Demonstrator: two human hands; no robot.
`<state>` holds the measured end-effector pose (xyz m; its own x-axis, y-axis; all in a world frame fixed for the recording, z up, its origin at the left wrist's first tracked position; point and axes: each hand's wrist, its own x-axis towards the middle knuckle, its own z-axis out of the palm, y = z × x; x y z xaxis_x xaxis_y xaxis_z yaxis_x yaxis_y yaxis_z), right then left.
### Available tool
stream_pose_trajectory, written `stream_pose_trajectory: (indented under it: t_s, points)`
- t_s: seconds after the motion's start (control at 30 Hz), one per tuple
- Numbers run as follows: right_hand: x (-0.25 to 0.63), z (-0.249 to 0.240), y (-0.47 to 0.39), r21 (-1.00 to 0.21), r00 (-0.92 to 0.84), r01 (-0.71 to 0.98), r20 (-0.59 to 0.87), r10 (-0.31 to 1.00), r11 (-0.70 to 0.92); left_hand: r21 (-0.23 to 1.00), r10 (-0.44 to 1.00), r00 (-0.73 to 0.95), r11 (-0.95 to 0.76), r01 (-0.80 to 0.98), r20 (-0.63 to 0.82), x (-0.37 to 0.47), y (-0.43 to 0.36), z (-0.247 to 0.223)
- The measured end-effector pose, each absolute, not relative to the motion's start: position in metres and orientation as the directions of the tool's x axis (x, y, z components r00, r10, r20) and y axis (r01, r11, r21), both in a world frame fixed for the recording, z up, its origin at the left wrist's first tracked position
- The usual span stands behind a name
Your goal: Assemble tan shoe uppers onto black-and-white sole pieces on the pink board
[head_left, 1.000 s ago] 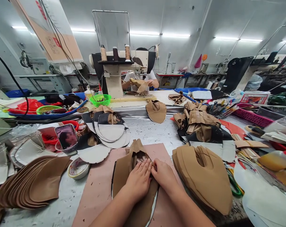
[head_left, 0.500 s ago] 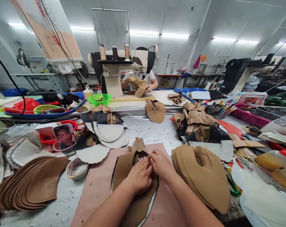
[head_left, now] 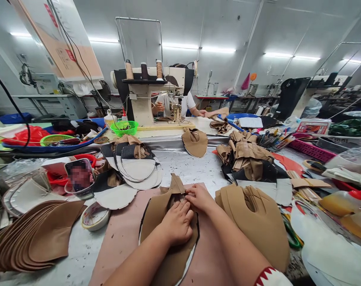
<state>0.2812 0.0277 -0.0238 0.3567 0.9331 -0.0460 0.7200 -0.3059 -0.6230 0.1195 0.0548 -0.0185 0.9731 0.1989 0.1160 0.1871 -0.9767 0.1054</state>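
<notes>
I am working on a brown piece (head_left: 178, 260) that is lying on the pink mat (head_left: 121, 234) in front of me, and I am judging it to be only partway finished. My left fingers (head_left: 184, 209) are resting over its opening, and with the thumb hidden I cannot tell whether they are grasping or just pressing. My right fingers (head_left: 192, 191) are touching the edge near the strip (head_left: 177, 184), perhaps pinching it, though I cannot tell. That strip is standing up from the top of the piece and seems to be joined already; the edge under my fingers seems to be what is left here. To the right, a stack of brown pieces (head_left: 259, 232) is lying beside the mat, probably waiting. Farther along the counter (head_left: 173, 159), a strapped pile (head_left: 246, 153) is sitting, perhaps further on, but I cannot be sure.
</notes>
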Motion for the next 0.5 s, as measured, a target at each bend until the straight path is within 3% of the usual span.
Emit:
stream_pose_trajectory:
  t_s: [0.2,0.4,0.5]
  points:
    - [0.276,-0.036,0.026,-0.567,0.353,0.771,0.003,0.936,-0.289,0.066,0.177,0.981,-0.983,0.172,0.08,0.115,0.048,-0.018]
    - [0.267,-0.031,0.027,-0.401,0.396,0.845,0.024,0.918,-0.354,0.041,0.242,0.968,-0.97,0.239,0.071,0.106,0.036,-0.016]
    - [0.248,-0.009,0.026,-0.396,0.357,0.877,0.16,0.92,-0.272,0.065,0.273,0.956,-0.961,0.267,0.104,0.101,0.022,-0.021]
